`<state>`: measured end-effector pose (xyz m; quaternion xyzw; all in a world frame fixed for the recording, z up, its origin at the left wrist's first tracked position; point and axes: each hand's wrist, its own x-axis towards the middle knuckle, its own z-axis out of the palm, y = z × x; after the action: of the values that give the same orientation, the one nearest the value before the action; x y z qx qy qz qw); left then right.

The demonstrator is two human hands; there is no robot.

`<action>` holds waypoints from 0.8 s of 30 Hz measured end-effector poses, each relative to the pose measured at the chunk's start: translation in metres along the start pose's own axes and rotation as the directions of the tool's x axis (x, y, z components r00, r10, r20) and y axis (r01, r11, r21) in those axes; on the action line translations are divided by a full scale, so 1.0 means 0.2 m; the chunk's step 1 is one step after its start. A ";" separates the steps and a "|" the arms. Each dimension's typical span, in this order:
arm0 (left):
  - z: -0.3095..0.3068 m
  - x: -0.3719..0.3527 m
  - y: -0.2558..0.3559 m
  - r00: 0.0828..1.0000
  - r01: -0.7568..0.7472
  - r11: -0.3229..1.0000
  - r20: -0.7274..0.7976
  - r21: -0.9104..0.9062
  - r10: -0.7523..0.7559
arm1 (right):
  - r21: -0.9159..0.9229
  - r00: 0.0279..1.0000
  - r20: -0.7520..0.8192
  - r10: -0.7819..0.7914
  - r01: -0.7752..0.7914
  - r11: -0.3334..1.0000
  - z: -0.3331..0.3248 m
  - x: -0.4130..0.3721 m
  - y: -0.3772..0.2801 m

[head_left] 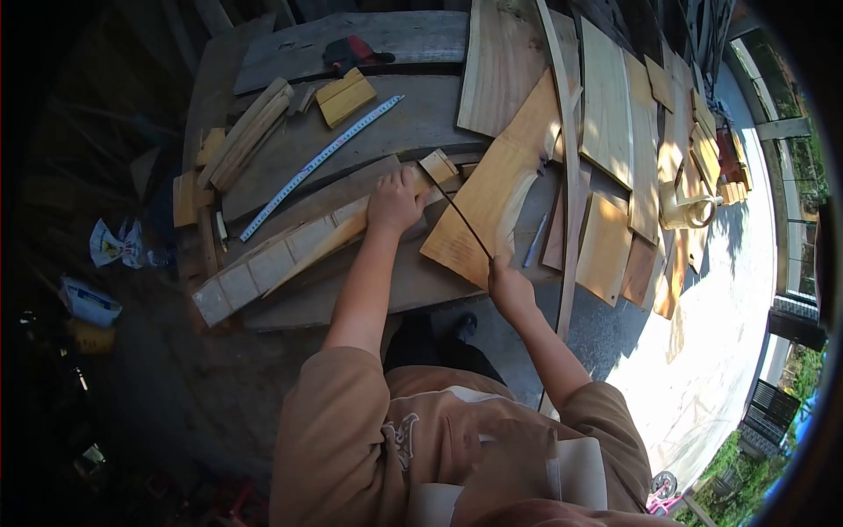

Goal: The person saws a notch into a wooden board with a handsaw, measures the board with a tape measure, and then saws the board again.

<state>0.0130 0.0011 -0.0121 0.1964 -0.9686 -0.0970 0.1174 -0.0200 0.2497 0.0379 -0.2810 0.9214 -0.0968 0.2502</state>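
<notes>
My left hand (397, 200) presses down, fingers bent over, on a long narrow board (255, 268) with pencil lines drawn across it. My right hand (511, 288) is closed at the near end of a handsaw (465, 221), whose thin dark blade shows edge-on; its handle is hidden in my fist. The blade's far end reaches the board's right end, just right of my left hand. Near that end sits a small wood block (437, 164). A wide plank with a wavy edge (492, 180) lies under the blade.
A white measuring strip (320, 167) lies behind the board, near a yellowish block (346, 97) and a red and black object (356, 54). Right of the plank are a pen (535, 240), a long thin strip (566, 167) and several boards (606, 97). A beige jug (687, 211) stands farther right.
</notes>
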 end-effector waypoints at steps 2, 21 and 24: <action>0.01 -0.01 0.00 1.000 -0.010 0.998 -0.028 -0.059 0.008 | 0.010 1.000 -0.006 -0.029 0.029 1.000 0.00 0.05 -0.04; 0.01 -0.01 0.00 1.000 0.003 0.998 -0.018 -0.067 -0.004 | -0.064 0.999 0.022 -0.048 0.050 0.997 0.01 0.05 0.04; 0.01 0.00 0.00 1.000 0.011 0.998 -0.001 -0.062 -0.011 | -0.063 0.994 -0.011 -0.107 0.106 0.992 -0.02 0.19 -0.09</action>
<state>0.0131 0.0015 -0.0132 0.1980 -0.9640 -0.1274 0.1238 -0.0404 0.2140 0.0324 -0.3367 0.9095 -0.0834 0.2292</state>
